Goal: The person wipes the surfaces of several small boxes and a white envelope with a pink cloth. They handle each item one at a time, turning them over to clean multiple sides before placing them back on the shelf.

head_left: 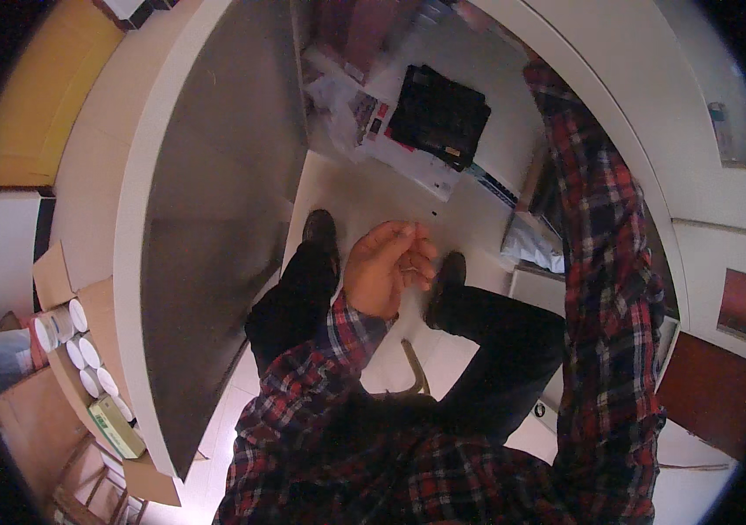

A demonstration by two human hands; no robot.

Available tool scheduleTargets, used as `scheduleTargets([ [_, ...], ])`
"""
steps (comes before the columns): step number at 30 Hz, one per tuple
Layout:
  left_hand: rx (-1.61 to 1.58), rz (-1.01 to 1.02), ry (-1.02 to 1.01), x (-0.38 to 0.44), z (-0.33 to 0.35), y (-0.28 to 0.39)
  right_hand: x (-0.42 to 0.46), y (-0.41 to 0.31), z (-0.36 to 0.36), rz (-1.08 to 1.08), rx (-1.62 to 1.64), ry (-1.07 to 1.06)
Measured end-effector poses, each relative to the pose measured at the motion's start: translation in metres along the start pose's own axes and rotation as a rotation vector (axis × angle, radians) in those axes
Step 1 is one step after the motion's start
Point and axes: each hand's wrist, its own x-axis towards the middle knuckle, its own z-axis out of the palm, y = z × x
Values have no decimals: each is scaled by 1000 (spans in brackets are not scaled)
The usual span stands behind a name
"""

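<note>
My left hand (389, 269) is held above the floor between my two shoes, palm partly turned up. Its thumb tip meets the index finger and the other fingers curl; whether something small is pinched there cannot be made out. A small black piece (434, 213) shows just past the fingertips. My right arm, in a plaid sleeve, reaches up along the right side, and its hand cannot be made out beyond the cuff. Farther ahead, a stack of flat black items (440, 117) lies partly over a printed white sheet or bag (412, 167).
A large dark panel (215, 249) with a pale edge stands at left. Beyond it, a cardboard box (100, 308) holds several white-lidded cylinders (88, 352) and a green box (115, 426); another person's hand (38, 341) touches a cylinder. A pale curved edge (609, 85) runs past my right arm.
</note>
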Motion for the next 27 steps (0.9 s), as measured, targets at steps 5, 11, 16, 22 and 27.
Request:
scheduleTargets([
  [5,34,30,-6,3,4,-2,-4,0,14,-15,-83,173],
  [11,22,-68,42,5,12,-10,-101,3,-4,-73,-114,499],
  [16,29,-50,17,0,9,-15,-204,27,-2,338,183,473],
  [22,114,-166,-51,10,2,-37,-283,99,43,757,422,356],
  [27,277,-163,-7,35,36,-80,-262,79,110,519,-19,369],
])
